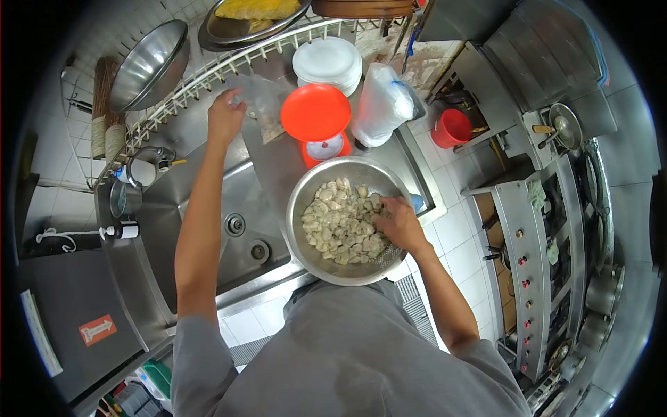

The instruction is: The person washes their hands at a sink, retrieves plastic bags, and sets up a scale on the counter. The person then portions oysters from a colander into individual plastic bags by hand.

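Observation:
A large steel bowl (297, 208) stands at the counter's front edge, close to my body. It holds a heap of greyish shucked shellfish (340, 219), and perforations show in its wall. My right hand (401, 224) is inside the bowl at its right side, fingers curled into the shellfish; the fingertips are partly hidden. Farther back on the left, my left hand (228, 115) pinches the edge of a clear plastic bag (262, 104). A few pieces lie at the bottom of the bag. Just behind the bowl is a red kitchen scale (316, 115) with a round pan and a dial.
Left of the bowl lies a steel sink (201, 222) with a tap (149, 160). White plates (326, 59) are stacked behind the scale, beside a bundle of white plastic bags (382, 104). A wire rack (229, 59) runs along the back. A stove (535, 278) stands to the right.

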Demonstrator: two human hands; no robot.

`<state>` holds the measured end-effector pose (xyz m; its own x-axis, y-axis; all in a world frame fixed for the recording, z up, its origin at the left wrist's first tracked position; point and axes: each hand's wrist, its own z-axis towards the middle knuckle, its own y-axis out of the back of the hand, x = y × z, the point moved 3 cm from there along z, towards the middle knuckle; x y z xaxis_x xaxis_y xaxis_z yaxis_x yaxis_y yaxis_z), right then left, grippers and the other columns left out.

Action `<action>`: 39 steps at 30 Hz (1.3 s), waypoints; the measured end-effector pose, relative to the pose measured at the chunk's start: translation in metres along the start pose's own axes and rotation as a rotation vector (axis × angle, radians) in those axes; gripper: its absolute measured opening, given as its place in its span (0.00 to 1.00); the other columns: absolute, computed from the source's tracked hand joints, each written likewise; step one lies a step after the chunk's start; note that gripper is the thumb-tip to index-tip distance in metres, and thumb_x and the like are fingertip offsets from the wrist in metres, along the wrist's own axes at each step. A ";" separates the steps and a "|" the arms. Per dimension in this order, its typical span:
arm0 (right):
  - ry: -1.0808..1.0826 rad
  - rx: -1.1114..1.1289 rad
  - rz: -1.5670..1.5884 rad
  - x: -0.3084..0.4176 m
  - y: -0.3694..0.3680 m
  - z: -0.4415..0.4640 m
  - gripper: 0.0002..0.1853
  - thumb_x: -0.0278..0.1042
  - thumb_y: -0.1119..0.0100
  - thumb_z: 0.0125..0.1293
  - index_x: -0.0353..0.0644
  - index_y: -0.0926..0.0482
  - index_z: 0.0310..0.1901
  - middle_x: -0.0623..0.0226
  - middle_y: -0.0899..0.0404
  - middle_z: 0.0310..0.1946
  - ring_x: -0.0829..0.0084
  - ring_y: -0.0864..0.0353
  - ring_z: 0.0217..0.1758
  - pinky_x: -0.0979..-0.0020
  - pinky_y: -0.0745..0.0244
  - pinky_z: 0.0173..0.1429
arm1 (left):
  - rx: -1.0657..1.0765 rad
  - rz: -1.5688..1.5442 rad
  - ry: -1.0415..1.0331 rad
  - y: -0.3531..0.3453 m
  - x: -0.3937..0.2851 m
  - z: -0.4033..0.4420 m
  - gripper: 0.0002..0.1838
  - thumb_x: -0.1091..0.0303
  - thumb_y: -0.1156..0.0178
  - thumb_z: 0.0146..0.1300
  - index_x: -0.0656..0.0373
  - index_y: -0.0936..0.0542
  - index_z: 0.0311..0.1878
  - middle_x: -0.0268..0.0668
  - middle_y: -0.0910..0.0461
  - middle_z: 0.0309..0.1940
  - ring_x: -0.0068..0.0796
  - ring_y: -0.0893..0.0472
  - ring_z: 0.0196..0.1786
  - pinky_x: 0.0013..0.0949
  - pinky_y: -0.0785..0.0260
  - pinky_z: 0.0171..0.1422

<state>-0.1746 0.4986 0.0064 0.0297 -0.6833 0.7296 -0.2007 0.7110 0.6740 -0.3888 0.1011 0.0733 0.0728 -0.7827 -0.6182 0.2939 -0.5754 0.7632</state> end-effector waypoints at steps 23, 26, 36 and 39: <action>0.004 0.220 -0.293 0.017 -0.045 0.009 0.58 0.50 0.17 0.40 0.36 0.40 0.71 0.47 0.34 0.63 0.43 0.33 0.67 0.52 0.32 0.70 | 0.295 0.216 -0.954 -0.066 -0.254 -0.031 0.12 0.68 0.39 0.64 0.56 0.15 0.49 0.40 0.18 0.51 0.44 0.19 0.53 0.43 0.27 0.60; 0.014 0.246 -0.289 0.010 -0.048 0.011 0.57 0.48 0.17 0.41 0.36 0.39 0.71 0.48 0.30 0.60 0.43 0.32 0.66 0.52 0.31 0.70 | 0.318 0.176 -0.937 -0.058 -0.257 -0.027 0.09 0.70 0.38 0.62 0.58 0.15 0.44 0.38 0.17 0.44 0.44 0.19 0.50 0.44 0.26 0.55; 0.056 0.196 -0.327 0.016 -0.048 0.008 0.51 0.45 0.19 0.43 0.39 0.35 0.68 0.50 0.29 0.58 0.46 0.29 0.62 0.51 0.27 0.65 | 0.217 0.041 -1.012 -0.068 -0.244 -0.027 0.09 0.63 0.38 0.65 0.55 0.14 0.42 0.37 0.17 0.42 0.42 0.19 0.50 0.48 0.29 0.54; 0.050 0.198 -0.318 0.015 -0.047 0.008 0.51 0.45 0.19 0.43 0.39 0.35 0.69 0.50 0.30 0.58 0.46 0.29 0.62 0.51 0.27 0.65 | 0.379 0.011 -0.867 -0.071 -0.246 -0.024 0.09 0.61 0.40 0.66 0.51 0.13 0.42 0.33 0.17 0.43 0.41 0.20 0.52 0.48 0.31 0.52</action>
<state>-0.1723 0.4535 -0.0148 0.1680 -0.8523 0.4953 -0.3594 0.4149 0.8359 -0.4047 0.3402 0.1668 -0.7049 -0.6044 -0.3712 -0.0430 -0.4860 0.8729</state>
